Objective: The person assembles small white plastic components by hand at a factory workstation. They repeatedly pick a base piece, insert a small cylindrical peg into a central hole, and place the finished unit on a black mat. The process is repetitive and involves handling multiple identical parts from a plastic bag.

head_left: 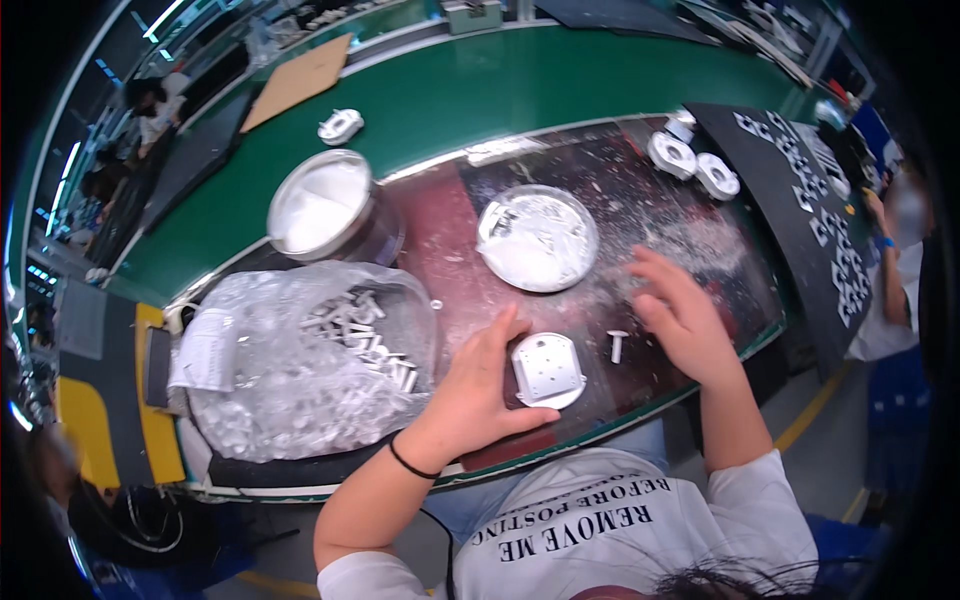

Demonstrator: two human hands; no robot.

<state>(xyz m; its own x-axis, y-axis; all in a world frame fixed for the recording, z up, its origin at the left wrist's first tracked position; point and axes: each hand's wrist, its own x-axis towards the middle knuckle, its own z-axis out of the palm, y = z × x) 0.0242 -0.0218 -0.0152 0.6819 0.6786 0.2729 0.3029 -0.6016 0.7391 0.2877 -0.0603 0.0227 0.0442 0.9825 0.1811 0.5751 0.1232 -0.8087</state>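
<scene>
My left hand [470, 395] curves round the left side of a small white plastic housing [547, 365]. Its thumb lies at the near edge and its forefinger by the far edge, steadying the piece on the bench. Small holes dot the housing's flat upper face, and a rounded rim shows at its near side. To the right lies a loose white T-shaped pin [618, 345]. Above and right of that pin hovers my right hand [685, 315], fingers apart and holding nothing. A round dish [590, 262] smeared with white paste sits beyond the housing.
At left, a clear plastic bag [270, 400] holds many white pins. Behind it stands a tub [385, 225] of white material. White round parts [672, 155] lie far right, beside a black board [790, 215] with rows of white pieces. A person [900, 250] is at the right.
</scene>
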